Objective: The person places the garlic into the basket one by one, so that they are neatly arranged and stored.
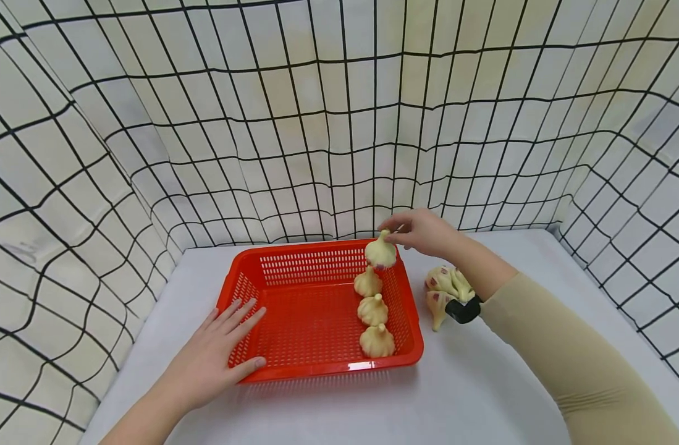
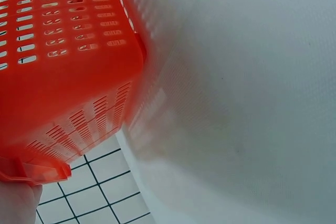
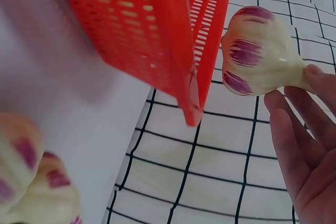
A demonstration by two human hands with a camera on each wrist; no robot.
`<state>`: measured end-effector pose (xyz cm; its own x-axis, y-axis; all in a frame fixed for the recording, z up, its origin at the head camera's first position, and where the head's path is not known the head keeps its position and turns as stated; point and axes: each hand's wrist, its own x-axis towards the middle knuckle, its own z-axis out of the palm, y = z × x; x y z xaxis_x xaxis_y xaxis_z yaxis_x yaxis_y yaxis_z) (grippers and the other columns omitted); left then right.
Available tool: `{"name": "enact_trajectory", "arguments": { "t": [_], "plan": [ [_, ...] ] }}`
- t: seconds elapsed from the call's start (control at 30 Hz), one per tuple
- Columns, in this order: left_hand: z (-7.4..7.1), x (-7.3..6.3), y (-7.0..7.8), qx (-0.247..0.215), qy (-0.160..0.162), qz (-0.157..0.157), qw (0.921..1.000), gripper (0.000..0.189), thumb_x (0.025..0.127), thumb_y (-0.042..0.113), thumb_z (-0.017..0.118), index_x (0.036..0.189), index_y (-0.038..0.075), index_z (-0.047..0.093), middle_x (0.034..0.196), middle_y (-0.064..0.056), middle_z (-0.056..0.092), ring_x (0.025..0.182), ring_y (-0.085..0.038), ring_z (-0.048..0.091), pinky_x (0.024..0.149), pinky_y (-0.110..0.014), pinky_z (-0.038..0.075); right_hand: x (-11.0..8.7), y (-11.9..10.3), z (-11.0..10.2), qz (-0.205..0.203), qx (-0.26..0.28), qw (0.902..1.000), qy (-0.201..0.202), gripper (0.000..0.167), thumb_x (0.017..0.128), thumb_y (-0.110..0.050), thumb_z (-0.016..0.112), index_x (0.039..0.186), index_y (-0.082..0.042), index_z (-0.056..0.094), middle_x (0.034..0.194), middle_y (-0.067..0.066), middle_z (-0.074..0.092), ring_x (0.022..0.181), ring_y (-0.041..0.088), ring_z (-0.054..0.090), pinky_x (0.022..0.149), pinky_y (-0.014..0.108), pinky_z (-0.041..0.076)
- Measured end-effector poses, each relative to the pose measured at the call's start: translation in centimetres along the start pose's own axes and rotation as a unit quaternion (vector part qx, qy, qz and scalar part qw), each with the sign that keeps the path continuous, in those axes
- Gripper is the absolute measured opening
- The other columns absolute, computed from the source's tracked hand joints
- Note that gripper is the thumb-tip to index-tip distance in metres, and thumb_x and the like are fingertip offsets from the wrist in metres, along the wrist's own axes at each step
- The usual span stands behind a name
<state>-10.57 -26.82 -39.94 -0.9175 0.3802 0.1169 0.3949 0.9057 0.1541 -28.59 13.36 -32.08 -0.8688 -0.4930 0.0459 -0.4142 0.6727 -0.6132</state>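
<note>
My right hand (image 1: 425,233) pinches a garlic bulb (image 1: 380,252) by its stem, above the far right corner of a red plastic basket (image 1: 322,372). Purple streaks show on this bulb's underside in the right wrist view, where the thumb and fingertips (image 3: 313,70) meet at the stem. Inside the basket, along its right side, three more garlic bulbs (image 1: 372,310) stand in a row, stems up. My left hand (image 1: 208,352) rests with fingers spread over the basket's near left rim; in the left wrist view only a bit of it shows, at the rim.
Several purple-marked garlic bulbs (image 1: 440,281) lie on the white table (image 1: 456,383) to the right of the basket, partly behind my right forearm. A dark strap (image 1: 464,310) sits at that wrist. Black netting (image 1: 328,130) over white sheeting surrounds the table's back and sides.
</note>
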Motion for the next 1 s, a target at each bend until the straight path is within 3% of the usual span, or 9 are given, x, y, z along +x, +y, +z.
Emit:
{"name": "enact_trajectory", "arguments": {
  "t": [0.23,0.47,0.73,1.0],
  "plan": [
    [0.0,0.1,-0.1,0.0,0.003,0.001,1.0,0.082,0.088,0.064,0.06,0.156,0.027,0.033,0.162,-0.005,0.027,0.147,-0.038,0.023,0.122,-0.044,-0.003,3.0,-1.6,1.5,-0.005,0.005,0.9996,-0.026,0.026,0.094,-0.031,0.07,0.118,-0.023,0.072,0.105,-0.006,0.069,0.093,0.017,0.064,0.074,0.031,0.057],
    [0.2,0.1,-0.2,0.003,0.006,0.002,1.0,0.082,0.088,0.063,0.061,0.156,0.027,0.033,0.161,-0.006,0.03,0.147,-0.037,0.025,0.116,-0.027,-0.016,4.8,-3.4,2.9,-0.032,-0.038,0.9976,-0.049,0.017,0.094,-0.028,0.069,0.11,-0.023,0.074,0.102,-0.005,0.068,0.097,0.016,0.062,0.083,0.032,0.054],
    [0.2,0.1,-0.3,0.002,-0.003,-0.008,1.0,0.083,0.088,0.063,0.061,0.156,0.028,0.032,0.161,-0.005,0.028,0.147,-0.037,0.023,0.117,-0.03,-0.015,6.3,-5.6,4.7,-0.087,-0.133,0.9822,-0.101,0.018,0.096,-0.025,0.067,0.111,-0.017,0.073,0.102,-0.003,0.07,0.098,0.014,0.062,0.086,0.032,0.051],
    [0.4,0.0,-0.2,0.007,0.009,-0.004,0.9999,0.083,0.087,0.064,0.062,0.156,0.028,0.034,0.161,-0.004,0.031,0.146,-0.037,0.027,0.113,-0.022,-0.019,7.4,-5.8,6.6,-0.077,-0.167,0.9718,-0.147,0.018,0.096,-0.021,0.067,0.111,-0.014,0.071,0.107,-0.001,0.069,0.101,0.014,0.062,0.09,0.032,0.051]
  ]
}}
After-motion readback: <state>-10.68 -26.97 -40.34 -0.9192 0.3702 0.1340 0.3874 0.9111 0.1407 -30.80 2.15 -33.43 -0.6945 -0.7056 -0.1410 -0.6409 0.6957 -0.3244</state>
